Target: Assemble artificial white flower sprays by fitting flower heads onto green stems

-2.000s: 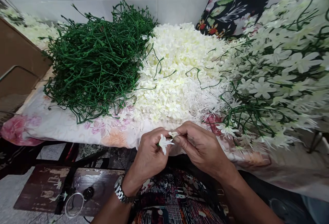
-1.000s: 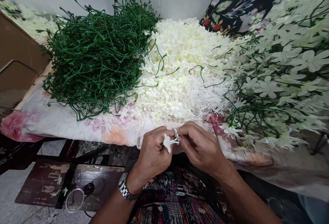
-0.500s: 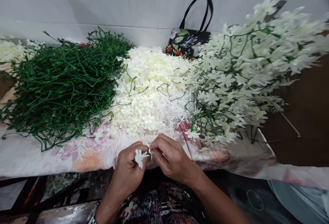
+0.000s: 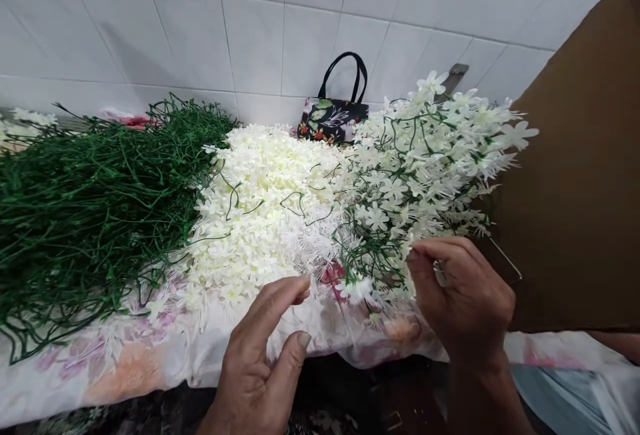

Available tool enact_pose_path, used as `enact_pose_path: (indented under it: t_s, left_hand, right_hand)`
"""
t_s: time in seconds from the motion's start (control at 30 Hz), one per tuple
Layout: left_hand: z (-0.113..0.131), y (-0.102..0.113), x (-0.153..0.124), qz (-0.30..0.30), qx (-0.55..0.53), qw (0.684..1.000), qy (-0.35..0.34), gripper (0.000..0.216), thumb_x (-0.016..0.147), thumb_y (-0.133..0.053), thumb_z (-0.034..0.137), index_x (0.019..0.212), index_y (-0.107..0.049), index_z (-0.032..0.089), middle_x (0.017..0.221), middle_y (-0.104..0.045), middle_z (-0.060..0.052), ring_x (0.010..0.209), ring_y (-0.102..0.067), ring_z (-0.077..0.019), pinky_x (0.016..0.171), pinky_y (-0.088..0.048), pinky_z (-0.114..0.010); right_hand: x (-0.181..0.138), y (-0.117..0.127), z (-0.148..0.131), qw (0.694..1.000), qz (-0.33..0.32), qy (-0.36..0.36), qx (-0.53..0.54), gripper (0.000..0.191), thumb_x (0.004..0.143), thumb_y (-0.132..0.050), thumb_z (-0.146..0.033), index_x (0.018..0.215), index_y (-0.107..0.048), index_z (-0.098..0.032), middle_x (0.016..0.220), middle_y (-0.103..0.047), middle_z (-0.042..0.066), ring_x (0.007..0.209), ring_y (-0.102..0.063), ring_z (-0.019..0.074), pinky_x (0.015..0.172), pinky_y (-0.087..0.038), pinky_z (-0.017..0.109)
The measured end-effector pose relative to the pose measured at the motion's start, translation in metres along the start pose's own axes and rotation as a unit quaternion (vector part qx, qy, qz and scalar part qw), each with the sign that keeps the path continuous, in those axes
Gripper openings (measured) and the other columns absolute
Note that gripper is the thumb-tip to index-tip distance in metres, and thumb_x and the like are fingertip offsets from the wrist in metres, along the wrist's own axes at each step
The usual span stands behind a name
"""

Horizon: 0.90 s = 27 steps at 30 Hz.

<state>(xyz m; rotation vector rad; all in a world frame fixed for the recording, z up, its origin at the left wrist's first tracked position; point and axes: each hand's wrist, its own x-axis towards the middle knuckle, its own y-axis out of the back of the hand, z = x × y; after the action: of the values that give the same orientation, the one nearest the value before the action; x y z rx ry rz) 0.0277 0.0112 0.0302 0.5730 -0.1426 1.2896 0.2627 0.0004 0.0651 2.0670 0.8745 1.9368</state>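
Note:
Over the near edge of the cloth, my left hand is open, thumb and fingers apart with nothing between them. My right hand is raised at the right, its thumb and forefinger closed in a pinch. Whatever the pinch may hold cannot be made out. Just beyond it lies a heap of white artificial flowers on green stems. One white flower, slightly blurred, is at the heap's near left side. In the middle spreads a pile of loose white blossoms. Bare green plastic stems form a large heap at left.
A floral cloth covers the table. Against the tiled wall stands a black flowered handbag. A large brown board or box side rises at the right, with a thin metal rod before it. Part of another person's arm shows far right.
My hands have separated: the left has let go of the small white flower, and the right has moved right to the flower heap. The view has tilted up and shifted right.

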Motion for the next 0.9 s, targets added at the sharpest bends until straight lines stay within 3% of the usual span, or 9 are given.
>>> enact_pose_path:
  t_s: [0.13, 0.33, 0.4, 0.5, 0.6, 0.7, 0.77, 0.9]
  left_hand:
    - [-0.008, -0.006, 0.005, 0.001, 0.008, 1.000, 0.009, 0.032, 0.084, -0.054, 0.017, 0.111, -0.063, 0.033, 0.096, -0.070, 0.000, 0.088, -0.066, -0.0151, 0.079, -0.055, -0.025]
    - [-0.024, -0.004, -0.002, 0.028, 0.070, 0.997, -0.015, 0.022, 0.084, -0.054, 0.016, 0.097, -0.067, 0.028, 0.090, -0.071, 0.001, 0.085, -0.067, -0.0143, 0.075, -0.054, -0.022]
    - [-0.026, 0.003, 0.000, 0.045, 0.122, 0.991, -0.038, 0.020, 0.084, -0.053, 0.013, 0.095, -0.066, 0.024, 0.087, -0.071, 0.000, 0.082, -0.067, -0.0145, 0.073, -0.054, -0.023]
    - [-0.025, 0.013, 0.009, 0.059, 0.214, 0.971, -0.085, 0.019, 0.083, -0.050, 0.009, 0.090, -0.064, 0.018, 0.079, -0.067, -0.003, 0.075, -0.063, -0.0162, 0.067, -0.052, -0.027]
    - [-0.018, 0.013, 0.025, 0.018, 0.324, 0.933, -0.158, 0.024, 0.082, -0.046, 0.006, 0.097, -0.062, 0.015, 0.082, -0.066, -0.007, 0.076, -0.058, -0.0203, 0.069, -0.048, -0.035]
    - [-0.011, 0.002, 0.047, -0.081, 0.411, 0.883, -0.212, 0.035, 0.079, -0.048, 0.004, 0.111, -0.057, 0.014, 0.101, -0.064, -0.011, 0.082, -0.054, -0.0245, 0.067, -0.044, -0.038]
    - [-0.008, -0.005, 0.064, -0.100, 0.447, 0.864, -0.209, 0.040, 0.079, -0.049, 0.004, 0.118, -0.053, 0.012, 0.104, -0.062, -0.012, 0.083, -0.052, -0.0248, 0.067, -0.042, -0.039]
    - [-0.014, -0.008, 0.083, -0.122, 0.496, 0.838, -0.192, 0.019, 0.074, -0.051, 0.003, 0.087, -0.060, 0.014, 0.086, -0.061, -0.010, 0.078, -0.050, -0.0256, 0.064, -0.037, -0.039]
  right_hand:
    - [-0.011, -0.003, 0.026, 0.991, -0.057, 0.034, -0.117, 0.008, 0.086, -0.055, -0.015, 0.086, -0.062, -0.017, 0.077, -0.063, 0.005, 0.071, -0.061, 0.0155, 0.066, -0.049, 0.026]
    - [-0.019, 0.005, 0.028, 0.991, -0.067, 0.015, -0.115, 0.014, 0.085, -0.057, -0.014, 0.095, -0.066, -0.015, 0.085, -0.066, 0.007, 0.077, -0.064, 0.0169, 0.071, -0.051, 0.027]
    - [-0.019, 0.010, 0.022, 0.992, -0.048, 0.000, -0.115, 0.014, 0.083, -0.059, -0.012, 0.094, -0.066, -0.015, 0.088, -0.066, 0.008, 0.078, -0.064, 0.0178, 0.073, -0.051, 0.028]
    - [-0.018, 0.012, 0.008, 0.993, 0.036, -0.031, -0.108, 0.018, 0.077, -0.063, -0.006, 0.091, -0.068, -0.017, 0.090, -0.067, 0.009, 0.079, -0.064, 0.0199, 0.077, -0.052, 0.033]
    - [-0.022, 0.005, -0.013, 0.996, 0.078, -0.032, -0.024, 0.028, 0.074, -0.064, -0.002, 0.095, -0.068, -0.020, 0.090, -0.066, 0.007, 0.078, -0.063, 0.0192, 0.074, -0.052, 0.034]
    - [-0.027, -0.009, -0.033, 0.996, -0.015, 0.032, 0.088, 0.028, 0.076, -0.061, -0.002, 0.098, -0.066, -0.019, 0.086, -0.065, 0.006, 0.075, -0.062, 0.0170, 0.068, -0.051, 0.031]
    - [-0.030, -0.019, -0.044, 0.988, -0.069, 0.055, 0.126, 0.024, 0.079, -0.057, -0.002, 0.097, -0.064, -0.017, 0.084, -0.065, 0.007, 0.076, -0.061, 0.0165, 0.067, -0.052, 0.030]
    - [-0.033, -0.031, -0.058, 0.978, -0.118, 0.069, 0.156, 0.019, 0.083, -0.052, -0.003, 0.095, -0.062, -0.014, 0.075, -0.065, 0.007, 0.071, -0.060, 0.0164, 0.064, -0.051, 0.030]
